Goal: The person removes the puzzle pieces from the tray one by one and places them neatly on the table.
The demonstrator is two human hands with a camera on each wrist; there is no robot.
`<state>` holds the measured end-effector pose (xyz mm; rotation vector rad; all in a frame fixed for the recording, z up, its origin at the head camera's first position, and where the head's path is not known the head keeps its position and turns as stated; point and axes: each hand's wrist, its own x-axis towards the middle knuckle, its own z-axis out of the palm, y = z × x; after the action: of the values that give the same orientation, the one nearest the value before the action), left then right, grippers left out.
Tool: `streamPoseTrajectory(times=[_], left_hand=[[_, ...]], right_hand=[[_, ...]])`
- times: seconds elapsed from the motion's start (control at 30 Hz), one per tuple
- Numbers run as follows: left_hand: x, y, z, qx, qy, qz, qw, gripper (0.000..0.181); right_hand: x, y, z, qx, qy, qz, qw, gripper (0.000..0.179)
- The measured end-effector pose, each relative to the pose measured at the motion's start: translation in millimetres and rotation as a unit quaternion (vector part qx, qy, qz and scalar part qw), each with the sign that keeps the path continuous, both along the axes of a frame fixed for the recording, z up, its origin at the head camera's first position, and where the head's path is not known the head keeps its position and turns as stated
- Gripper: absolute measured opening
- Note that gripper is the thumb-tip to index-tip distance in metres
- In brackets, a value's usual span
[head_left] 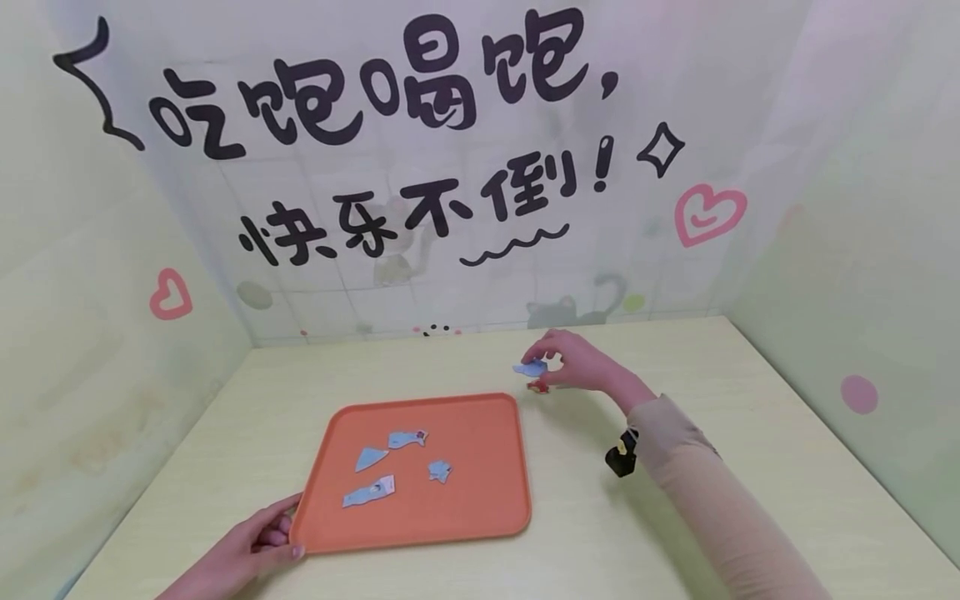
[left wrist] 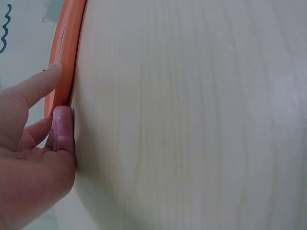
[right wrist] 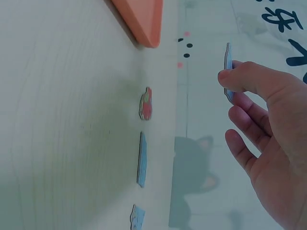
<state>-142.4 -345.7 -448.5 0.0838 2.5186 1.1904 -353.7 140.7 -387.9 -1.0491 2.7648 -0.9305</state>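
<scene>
My left hand (head_left: 247, 550) grips the near left corner of an orange tray (head_left: 480, 508). In the left wrist view its thumb lies on the rim and other fingers are beneath. On the tray lie several flat, light-blue puzzle pieces, among them a triangular piece (head_left: 371, 458) and a jagged piece (head_left: 439, 472). Beyond the tray's far right corner, my right hand (head_left: 581, 364) pinches a thin light-blue puzzle piece (right wrist: 228, 72) between thumb and fingers, held above the table. Below it lies a red puzzle piece (right wrist: 146, 104) on the table.
Two more blue pieces, a long piece (right wrist: 142, 160) and a shorter piece (right wrist: 137, 217), lie on the table in line with the red one. A printed wall (head_left: 420, 167) rises along the back of the pale wooden table (head_left: 637, 517), with walls on both sides.
</scene>
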Motion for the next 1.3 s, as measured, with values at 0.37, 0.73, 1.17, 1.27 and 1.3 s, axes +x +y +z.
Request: streamPoseTrajectory(times=[0.37, 0.73, 1.17, 1.27, 1.3], left_hand=[[-0.6, -0.3, -0.4, 0.000, -0.010, 0.005, 0.9999, 0.083], [-1.2, -0.5, -0.8, -0.007, -0.005, 0.006, 0.9999, 0.082], [0.3, -1.0, -1.1, 0.002, 0.006, -0.006, 1.0000, 0.080], [0.6, -0.6, -0.7, 0.002, 0.003, -0.003, 1.0000, 0.081], [0.6, -0.4, -0.6, 0.002, 0.003, -0.003, 1.0000, 0.081]], right_hand=[[-4.8, 43, 0.4, 0.001, 0.021, -0.029, 0.9993, 0.031], [-12.4, 79, -4.5, -0.005, 0.037, -0.075, 0.9965, 0.030], [-20.5, 119, -23.9, -0.004, 0.053, -0.100, 0.9936, 0.031], [-20.0, 127, -28.0, -0.001, 0.044, -0.111, 0.9928, 0.031], [-19.7, 130, -29.1, -0.001, 0.041, -0.116, 0.9924, 0.031]])
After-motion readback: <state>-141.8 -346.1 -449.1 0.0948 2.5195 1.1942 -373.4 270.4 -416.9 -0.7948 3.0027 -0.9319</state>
